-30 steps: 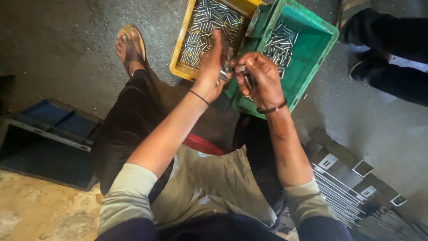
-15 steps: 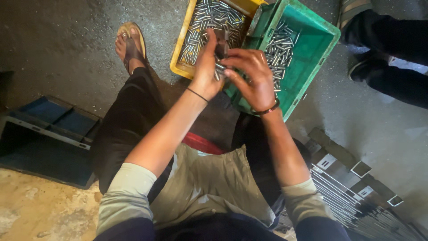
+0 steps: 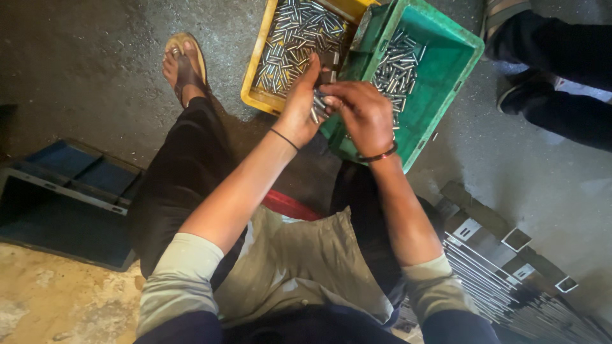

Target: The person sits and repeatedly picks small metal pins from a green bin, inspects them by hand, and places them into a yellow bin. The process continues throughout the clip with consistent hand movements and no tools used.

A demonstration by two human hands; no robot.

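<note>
A: Above the two crates, what is shown at the centre?

B: The left hand (image 3: 298, 108) and the right hand (image 3: 362, 113) are brought together. A small bunch of short metal pins (image 3: 318, 105) is gripped in the left hand, fingers curled round it; the right hand's fingertips are pinched at the same bunch.

A: Where are the remaining pins kept?

B: Loose pins are heaped in the yellow crate (image 3: 256, 79), and more are seen in the green crate (image 3: 440, 95) just beside it, both set on the concrete floor (image 3: 83, 70).

A: What else is marked?

B: A sandalled foot (image 3: 182, 64) is placed left of the yellow crate. Square metal tubes (image 3: 503, 267) are stacked at lower right. Another person's dark-clothed legs (image 3: 561, 70) are seen at upper right.
</note>
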